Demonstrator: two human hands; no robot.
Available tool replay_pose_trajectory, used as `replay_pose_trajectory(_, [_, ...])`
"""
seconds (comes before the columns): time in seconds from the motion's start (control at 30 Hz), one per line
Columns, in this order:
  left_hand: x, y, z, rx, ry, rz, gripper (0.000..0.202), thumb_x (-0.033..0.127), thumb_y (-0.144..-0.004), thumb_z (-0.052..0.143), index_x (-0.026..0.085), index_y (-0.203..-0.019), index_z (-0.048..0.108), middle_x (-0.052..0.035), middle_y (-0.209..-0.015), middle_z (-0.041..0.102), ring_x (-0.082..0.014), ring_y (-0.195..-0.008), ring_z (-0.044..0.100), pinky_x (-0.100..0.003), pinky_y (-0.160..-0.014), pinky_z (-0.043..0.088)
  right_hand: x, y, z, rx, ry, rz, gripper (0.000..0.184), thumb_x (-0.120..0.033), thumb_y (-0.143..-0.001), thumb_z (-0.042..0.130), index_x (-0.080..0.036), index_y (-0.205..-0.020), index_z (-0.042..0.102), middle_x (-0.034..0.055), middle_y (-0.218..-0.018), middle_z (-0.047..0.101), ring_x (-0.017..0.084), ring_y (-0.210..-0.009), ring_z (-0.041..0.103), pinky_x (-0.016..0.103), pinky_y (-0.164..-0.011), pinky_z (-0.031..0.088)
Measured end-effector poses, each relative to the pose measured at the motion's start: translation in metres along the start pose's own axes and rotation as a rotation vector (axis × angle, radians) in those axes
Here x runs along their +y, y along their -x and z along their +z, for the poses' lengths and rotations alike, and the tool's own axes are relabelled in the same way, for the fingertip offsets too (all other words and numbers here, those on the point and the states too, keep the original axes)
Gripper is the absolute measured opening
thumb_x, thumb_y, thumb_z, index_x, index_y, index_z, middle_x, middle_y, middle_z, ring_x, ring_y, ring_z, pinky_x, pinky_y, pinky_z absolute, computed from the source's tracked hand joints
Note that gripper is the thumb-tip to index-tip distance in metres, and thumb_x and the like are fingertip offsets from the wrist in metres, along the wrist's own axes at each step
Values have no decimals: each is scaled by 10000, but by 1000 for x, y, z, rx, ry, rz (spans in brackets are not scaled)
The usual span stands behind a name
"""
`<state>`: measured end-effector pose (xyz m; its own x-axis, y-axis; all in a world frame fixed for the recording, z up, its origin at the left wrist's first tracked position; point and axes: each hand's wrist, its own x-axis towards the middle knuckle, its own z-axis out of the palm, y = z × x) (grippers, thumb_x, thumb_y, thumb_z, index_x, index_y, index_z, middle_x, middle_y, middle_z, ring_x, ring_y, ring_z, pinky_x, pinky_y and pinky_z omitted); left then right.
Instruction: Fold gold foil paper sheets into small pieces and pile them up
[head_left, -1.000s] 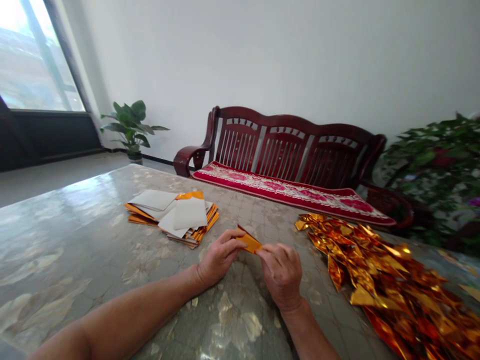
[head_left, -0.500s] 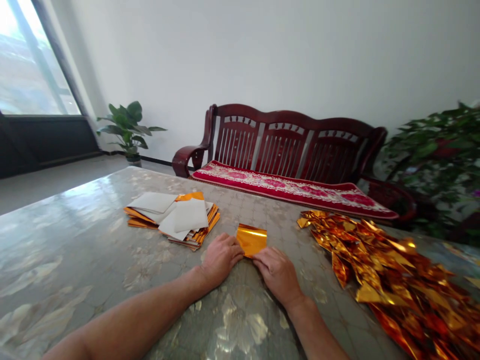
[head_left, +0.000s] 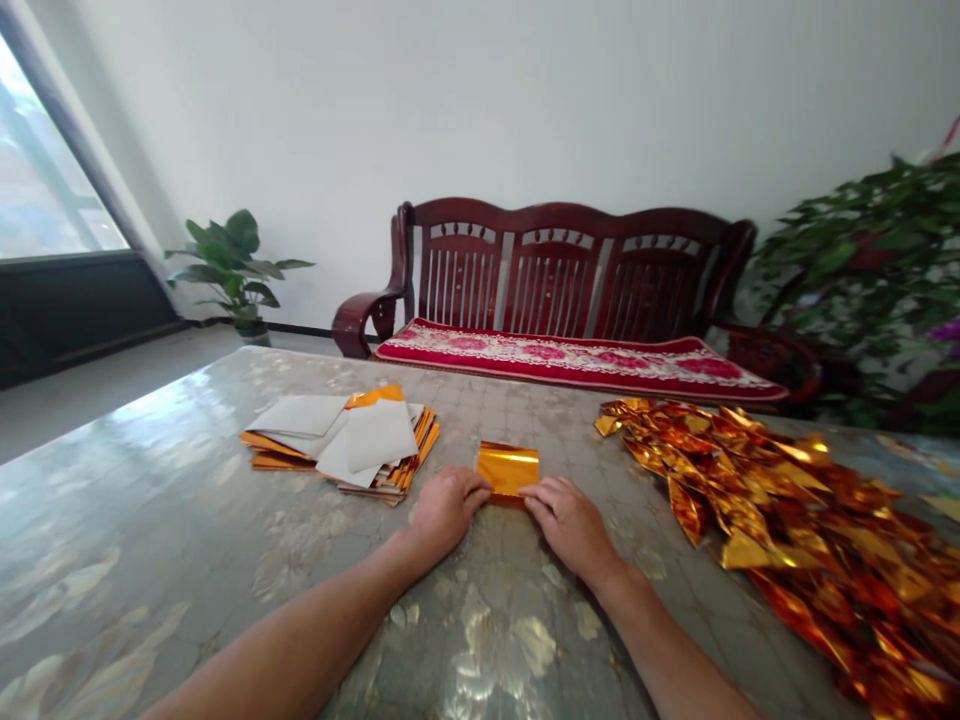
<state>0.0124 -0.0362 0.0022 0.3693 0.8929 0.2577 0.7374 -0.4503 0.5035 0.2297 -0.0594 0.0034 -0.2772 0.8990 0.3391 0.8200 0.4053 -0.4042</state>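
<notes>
A small sheet of gold foil paper (head_left: 508, 468) lies on the table in front of me, its far edge curled up and its near edge folded or bent. My left hand (head_left: 448, 507) pinches the near left corner between thumb and fingers. At the near right corner, my right hand (head_left: 568, 522) grips the same sheet with thumb and forefinger. To the left sits a stack of foil papers (head_left: 381, 440), mostly white side up with gold edges showing. On the right spreads a large heap of folded gold foil pieces (head_left: 772, 500).
The table (head_left: 285, 590) has a glossy floral-patterned cover. Beyond its far edge stands a dark red wooden bench (head_left: 555, 265) with a red patterned cushion (head_left: 570, 360). A potted plant (head_left: 236, 265) is at the back left, and leafy foliage (head_left: 862, 270) at the right.
My hands have moved slightly apart along the sheet's near edge, where a fold strip now shows between them. The camera view has shifted a little.
</notes>
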Motion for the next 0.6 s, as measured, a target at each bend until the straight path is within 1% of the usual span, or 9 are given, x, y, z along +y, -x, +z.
replay_pose_trajectory(0.1, [-1,-3,0,-4,35,-72,217,284,-931,545,249,-978,754,-13,-987,757,-194,-940,665,-275,-834,456,0,-1,0,-7,3,14,239,-226,-947,506,-241,-1039,726,37,-969,708,193,-969,607,286,-835,448])
replay_pose_trajectory(0.17, [0,-4,0,-14,40,-93,224,286,-930,536,251,-972,753,-10,-986,759,-193,-932,670,-269,-812,455,0,-1,0,-5,4,22,233,-227,-947,506,-240,-1035,722,35,-980,710,190,-972,609,283,-843,444])
replay_pose_trajectory(0.47, [6,-5,-3,-29,8,-103,218,279,-922,534,237,-905,747,-15,-919,759,-184,-867,674,-252,-716,427,-1,-4,1,-2,21,60,197,-211,-925,511,-221,-929,707,36,-958,709,186,-952,612,278,-840,431])
replay_pose_trajectory(0.6, [7,-5,-5,-39,17,-58,230,319,-921,547,226,-867,750,-16,-887,756,-185,-849,667,-255,-731,430,-1,-4,1,0,10,76,191,-206,-910,510,-218,-903,700,37,-954,709,183,-942,612,275,-839,428])
